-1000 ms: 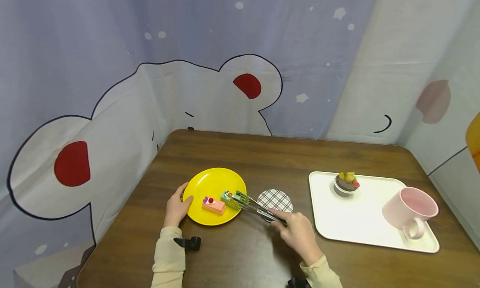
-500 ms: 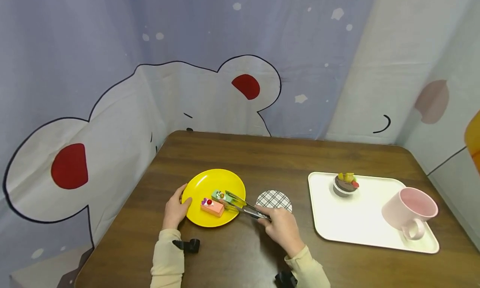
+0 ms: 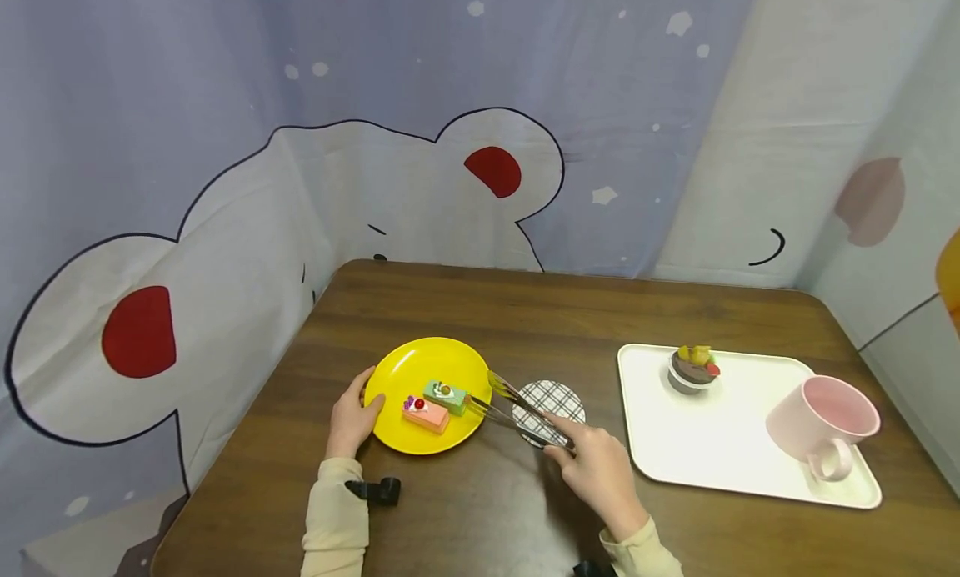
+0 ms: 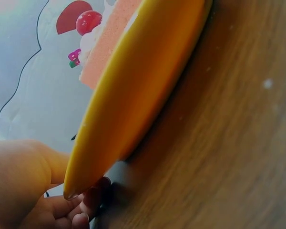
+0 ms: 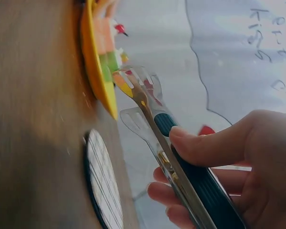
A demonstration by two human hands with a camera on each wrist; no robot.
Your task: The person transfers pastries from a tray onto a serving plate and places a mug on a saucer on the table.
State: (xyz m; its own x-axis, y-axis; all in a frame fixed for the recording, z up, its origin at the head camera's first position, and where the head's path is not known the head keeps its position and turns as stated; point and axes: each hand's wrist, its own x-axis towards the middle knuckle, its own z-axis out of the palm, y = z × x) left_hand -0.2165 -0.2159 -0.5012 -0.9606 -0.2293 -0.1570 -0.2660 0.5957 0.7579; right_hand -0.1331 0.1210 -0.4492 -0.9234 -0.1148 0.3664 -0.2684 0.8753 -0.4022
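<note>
My left hand (image 3: 354, 414) grips the left rim of a yellow plate (image 3: 435, 356), thumb on top and fingers under the edge in the left wrist view. On the plate lie a pink cake slice (image 3: 426, 416) with a red berry and, beside it, a green cake slice (image 3: 446, 398). Metal tongs (image 3: 525, 410) with dark grips are held by my right hand (image 3: 596, 469), its thumb on one arm and fingers round the other. Their tips stand spread at the plate's right side, close to the green slice, with nothing between them.
A round checked coaster (image 3: 551, 400) lies under the tongs. To the right, a white tray (image 3: 720, 444) bears a chocolate cupcake (image 3: 692, 370) with fruit and a pink mug (image 3: 817, 418). A patterned curtain (image 3: 615, 127) hangs behind the wooden table (image 3: 600, 310).
The tongs first moved left with the green slice, setting it beside the pink one. They have since spread and drawn back right, off the slice. The left hand stays on the plate.
</note>
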